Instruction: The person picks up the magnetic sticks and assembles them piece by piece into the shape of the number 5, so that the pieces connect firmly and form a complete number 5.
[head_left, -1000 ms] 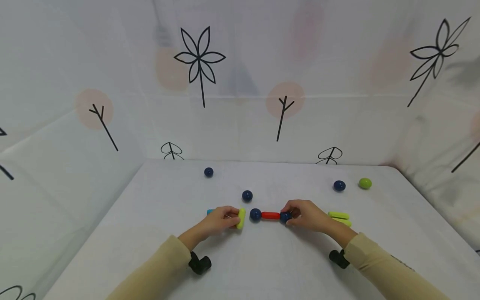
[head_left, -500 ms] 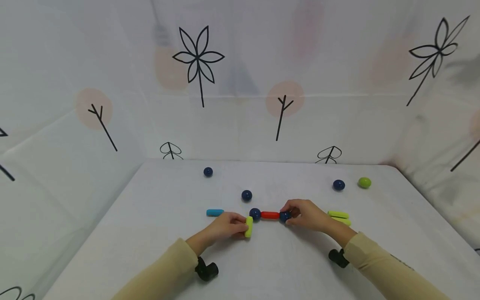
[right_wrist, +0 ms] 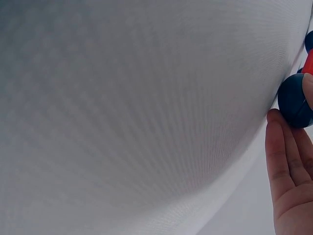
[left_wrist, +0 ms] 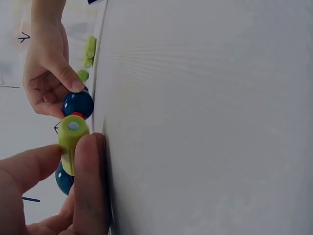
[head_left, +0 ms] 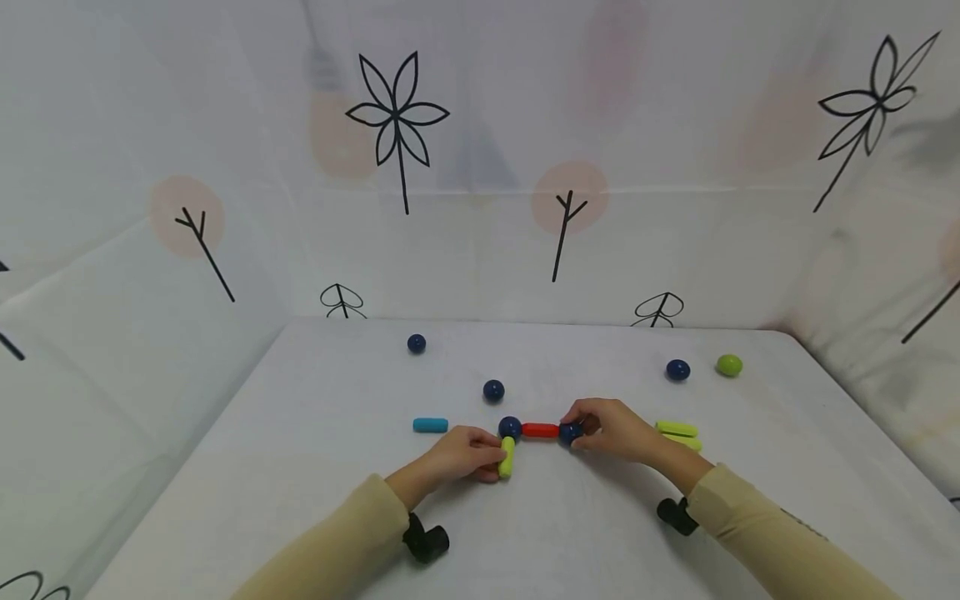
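Currently, a yellow stick (head_left: 507,457) is pinched between the thumb and fingers of the left hand (head_left: 468,454), mid-table, its far end at the near side of a navy ball (head_left: 510,428). A red stick (head_left: 540,431) runs right from it to an end ball (head_left: 570,433), which the right hand (head_left: 611,429) grips. Left lies a blue stick (head_left: 431,425); right, two spare sticks (head_left: 677,430); farther off, three loose balls (head_left: 493,391) and a green ball (head_left: 729,365).

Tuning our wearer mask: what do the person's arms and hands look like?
Left hand and right hand: bare, no gloves visible. Beige fabric left sleeve and beige fabric right sleeve; the latter bears a small dark marking, unreadable. Black rounded left wrist device and black rounded right wrist device show by the cuffs. No cables visible.
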{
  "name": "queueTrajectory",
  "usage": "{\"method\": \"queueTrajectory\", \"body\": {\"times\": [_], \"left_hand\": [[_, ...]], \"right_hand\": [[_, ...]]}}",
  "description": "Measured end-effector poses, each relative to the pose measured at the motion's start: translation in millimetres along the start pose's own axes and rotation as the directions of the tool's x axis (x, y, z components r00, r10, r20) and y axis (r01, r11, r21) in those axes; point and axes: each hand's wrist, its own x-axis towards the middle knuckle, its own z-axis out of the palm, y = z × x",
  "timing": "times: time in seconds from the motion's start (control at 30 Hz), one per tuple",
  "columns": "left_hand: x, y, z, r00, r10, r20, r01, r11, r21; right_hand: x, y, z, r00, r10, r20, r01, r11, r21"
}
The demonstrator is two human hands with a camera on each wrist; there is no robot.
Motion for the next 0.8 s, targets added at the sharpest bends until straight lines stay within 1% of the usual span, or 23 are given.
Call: {"method": "queueTrajectory", "body": {"times": [0.17, 0.3, 0.47, 0.6, 0.8], "left_hand": [[1.4, 2.8, 1.0, 1.0, -0.014, 0.003, 0.014, 0.999, -0.034], [2.3, 2.9, 0.7, 1.0, 0.016, 0.017, -0.014, 0.998, -0.068], [5.4, 3.0, 0.4, 0.996, 0.051, 0.067, -0.042, 0.99, -0.131], [6.9, 5.2, 0.6, 0.994, 0.054, 0.091, -0.041, 0.989, -0.139], [8.0, 5.3, 0.3, 0.995, 0.046, 0.088, -0.033, 0.99, -0.136]], "right_hand": [[-0.3, -1.8, -0.6, 1.0, 0.007, 0.0, -0.007, 1.0, 0.004], [-0.2, -3.2, -1.2, 1.0, 0.026, 0.0, -0.026, 1.0, -0.002], [-0.1, -2.9, -0.9, 1.0, 0.025, -0.001, -0.025, 1.0, -0.002], [0.3, -1.9, -0.7, 1.0, 0.017, -0.003, -0.017, 1.0, -0.003], [0.3, -0.6, 0.3, 1.0, 0.012, 0.0, -0.012, 1.0, -0.005]]}}
